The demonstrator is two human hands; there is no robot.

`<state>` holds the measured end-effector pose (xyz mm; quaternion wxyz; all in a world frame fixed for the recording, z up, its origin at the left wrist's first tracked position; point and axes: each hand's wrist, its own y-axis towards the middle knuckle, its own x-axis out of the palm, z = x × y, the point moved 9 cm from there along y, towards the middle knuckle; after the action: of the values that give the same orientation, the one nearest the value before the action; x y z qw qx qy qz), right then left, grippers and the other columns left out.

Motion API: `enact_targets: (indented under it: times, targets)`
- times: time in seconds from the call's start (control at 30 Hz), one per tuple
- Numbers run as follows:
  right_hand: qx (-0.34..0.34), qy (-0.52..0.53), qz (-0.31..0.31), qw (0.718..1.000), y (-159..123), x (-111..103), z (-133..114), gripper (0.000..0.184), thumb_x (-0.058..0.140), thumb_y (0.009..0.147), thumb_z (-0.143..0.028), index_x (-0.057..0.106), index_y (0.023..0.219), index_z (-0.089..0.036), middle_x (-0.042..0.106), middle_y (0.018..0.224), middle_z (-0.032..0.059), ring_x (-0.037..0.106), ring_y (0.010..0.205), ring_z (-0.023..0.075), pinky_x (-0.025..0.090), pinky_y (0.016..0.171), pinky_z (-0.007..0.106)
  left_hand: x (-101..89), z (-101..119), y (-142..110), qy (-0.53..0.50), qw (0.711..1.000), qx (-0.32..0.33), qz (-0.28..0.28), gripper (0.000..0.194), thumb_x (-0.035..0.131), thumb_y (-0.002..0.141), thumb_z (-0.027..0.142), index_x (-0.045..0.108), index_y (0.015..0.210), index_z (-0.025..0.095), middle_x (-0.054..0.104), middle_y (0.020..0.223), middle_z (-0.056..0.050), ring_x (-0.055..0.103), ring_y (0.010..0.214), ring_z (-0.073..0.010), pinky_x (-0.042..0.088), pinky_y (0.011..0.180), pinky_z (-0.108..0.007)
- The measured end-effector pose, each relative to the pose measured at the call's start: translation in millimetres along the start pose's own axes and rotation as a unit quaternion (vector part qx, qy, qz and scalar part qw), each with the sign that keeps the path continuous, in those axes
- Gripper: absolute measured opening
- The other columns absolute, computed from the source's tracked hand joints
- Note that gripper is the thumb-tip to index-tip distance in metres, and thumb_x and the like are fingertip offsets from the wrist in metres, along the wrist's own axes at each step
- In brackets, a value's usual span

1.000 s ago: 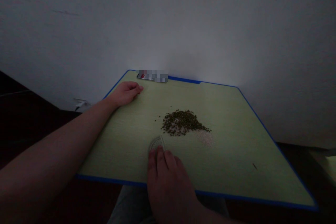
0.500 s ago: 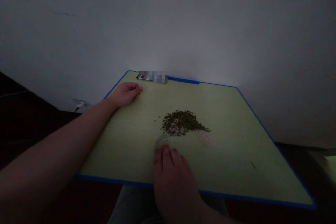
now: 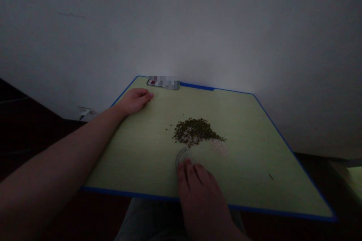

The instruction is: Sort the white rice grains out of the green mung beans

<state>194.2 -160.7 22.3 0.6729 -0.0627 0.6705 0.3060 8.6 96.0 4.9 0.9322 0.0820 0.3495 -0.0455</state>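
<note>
My right hand point(image 3: 201, 192) lies at the near edge of the table, its fingers closed on a clear protractor point(image 3: 183, 154). The protractor's curved edge and one straight edge show beyond my fingertips, close to the table top. Just past it is a pile of green beans point(image 3: 199, 128), which look like mung beans, with pale grains like rice point(image 3: 219, 147) among them and spread to their right. My left hand point(image 3: 137, 99) rests on the far left of the table, loosely curled, with nothing seen in it.
A phone point(image 3: 160, 84), partly blurred out, lies at the table's back edge by the wall. The pale table point(image 3: 240, 180) has a blue rim. A thin dark sliver point(image 3: 270, 176) lies on the right, and a plug point(image 3: 85, 112) sits in the wall at left.
My right hand has slid to the right with the protractor, along the near side of the bean pile. My left hand has stayed in place.
</note>
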Motion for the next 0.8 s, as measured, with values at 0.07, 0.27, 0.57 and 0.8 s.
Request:
enact_targets:
  times: [0.07, 0.27, 0.57, 0.8]
  targets:
    - [-0.007, -0.004, 0.002, 1.000, -3, -1, 3, 0.046, 0.052, 0.067, -0.003, 0.064, 0.111, -0.004, 0.066, 0.109, 0.0196, 0.063, 0.089, 0.0293, 0.056, 0.072, 0.039, -0.1, 0, 0, 0.002, 1.000, -0.002, 0.001, 0.034, 0.049, 0.077, 0.046, 0.051, 0.061, 0.016, 0.044, 0.049, 0.002, 0.038, 0.045, -0.0087, 0.030, 0.046, -0.023]
    - [0.012, -0.020, 0.015, 1.000, -11, -3, 19, 0.049, 0.049, 0.064, 0.000, 0.064, 0.110, -0.006, 0.068, 0.107, 0.0159, 0.063, 0.089, 0.0285, 0.056, 0.072, 0.039, -0.2, 2, -1, 0.002, 1.000, -0.005, -0.004, 0.035, 0.049, 0.077, 0.047, 0.050, 0.060, 0.016, 0.043, 0.048, 0.002, 0.038, 0.045, -0.0089, 0.029, 0.045, -0.023]
    - [0.021, -0.042, 0.010, 0.999, -21, -1, 38, 0.049, 0.046, 0.067, 0.000, 0.063, 0.112, -0.009, 0.067, 0.111, 0.0130, 0.061, 0.093, 0.0262, 0.055, 0.076, 0.037, -0.4, 1, -1, -0.002, 1.000, -0.006, -0.003, 0.033, 0.049, 0.076, 0.046, 0.051, 0.061, 0.016, 0.042, 0.048, 0.003, 0.037, 0.044, -0.0088, 0.028, 0.046, -0.023]
    - [0.032, -0.048, -0.017, 0.998, -34, 6, 67, 0.050, 0.048, 0.069, 0.000, 0.060, 0.117, -0.009, 0.065, 0.115, 0.0112, 0.059, 0.097, 0.0258, 0.052, 0.084, 0.040, -0.9, -2, 1, 0.005, 1.000, 0.004, 0.003, 0.034, 0.049, 0.077, 0.047, 0.052, 0.063, 0.017, 0.043, 0.049, 0.002, 0.038, 0.046, -0.0096, 0.028, 0.047, -0.024]
